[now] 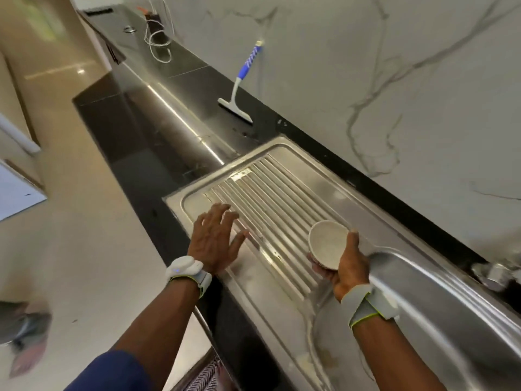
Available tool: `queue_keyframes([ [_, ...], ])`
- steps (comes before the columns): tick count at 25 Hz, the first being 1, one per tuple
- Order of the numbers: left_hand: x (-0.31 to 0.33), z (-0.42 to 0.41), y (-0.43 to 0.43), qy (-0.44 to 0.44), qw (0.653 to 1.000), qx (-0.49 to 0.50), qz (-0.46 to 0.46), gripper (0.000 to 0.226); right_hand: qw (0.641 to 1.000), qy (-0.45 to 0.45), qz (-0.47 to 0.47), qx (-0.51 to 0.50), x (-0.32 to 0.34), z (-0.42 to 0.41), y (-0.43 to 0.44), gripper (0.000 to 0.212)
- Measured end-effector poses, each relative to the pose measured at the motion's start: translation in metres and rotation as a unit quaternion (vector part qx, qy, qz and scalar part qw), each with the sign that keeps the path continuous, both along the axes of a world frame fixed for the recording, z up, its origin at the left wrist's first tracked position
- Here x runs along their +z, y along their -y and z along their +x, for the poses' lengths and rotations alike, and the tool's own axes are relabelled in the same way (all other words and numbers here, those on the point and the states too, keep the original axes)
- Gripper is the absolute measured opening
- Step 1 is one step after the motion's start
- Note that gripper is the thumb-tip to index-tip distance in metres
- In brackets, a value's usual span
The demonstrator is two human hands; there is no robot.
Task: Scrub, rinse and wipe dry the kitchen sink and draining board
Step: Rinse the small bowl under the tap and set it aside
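Observation:
A steel draining board with raised ribs runs into the sink basin at the lower right. My right hand grips a small white bowl by its rim and underside, just above the board near the basin's edge. My left hand hovers with fingers spread over the board's near left corner and holds nothing. Whether it touches the steel I cannot tell.
A blue-and-white squeegee leans against the marble wall on the black counter beyond the board. A white cable lies further along. The tap base sits at the far right. Pale floor lies to the left.

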State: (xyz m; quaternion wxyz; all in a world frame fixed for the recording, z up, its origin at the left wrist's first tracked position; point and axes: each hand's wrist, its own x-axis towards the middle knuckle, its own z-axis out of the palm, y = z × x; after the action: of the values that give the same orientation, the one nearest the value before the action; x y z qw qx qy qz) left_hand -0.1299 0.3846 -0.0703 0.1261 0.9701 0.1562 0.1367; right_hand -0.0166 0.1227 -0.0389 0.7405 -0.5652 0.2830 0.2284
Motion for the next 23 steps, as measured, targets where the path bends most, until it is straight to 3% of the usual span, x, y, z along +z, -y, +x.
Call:
queue_keyframes([
  [5,-0.019,0.025,-0.094,0.016,0.998,0.058,-0.006,0.056,0.999,0.036,-0.022,-0.029,-0.009,0.073,-0.091,0.058],
  [10,-0.039,0.037,-0.163,0.015,0.996,0.089,-0.011,0.058,0.995,0.063,-0.053,-0.052,-0.015,0.168,-0.148,0.061],
  [16,-0.044,0.037,-0.169,0.015,0.995,0.09,-0.033,0.063,0.987,0.085,-0.128,-0.054,-0.009,0.239,-0.19,0.063],
  [23,-0.044,0.036,-0.171,0.012,0.995,0.094,-0.038,0.071,0.971,0.134,-0.193,-0.04,-0.009,0.251,-0.231,0.063],
])
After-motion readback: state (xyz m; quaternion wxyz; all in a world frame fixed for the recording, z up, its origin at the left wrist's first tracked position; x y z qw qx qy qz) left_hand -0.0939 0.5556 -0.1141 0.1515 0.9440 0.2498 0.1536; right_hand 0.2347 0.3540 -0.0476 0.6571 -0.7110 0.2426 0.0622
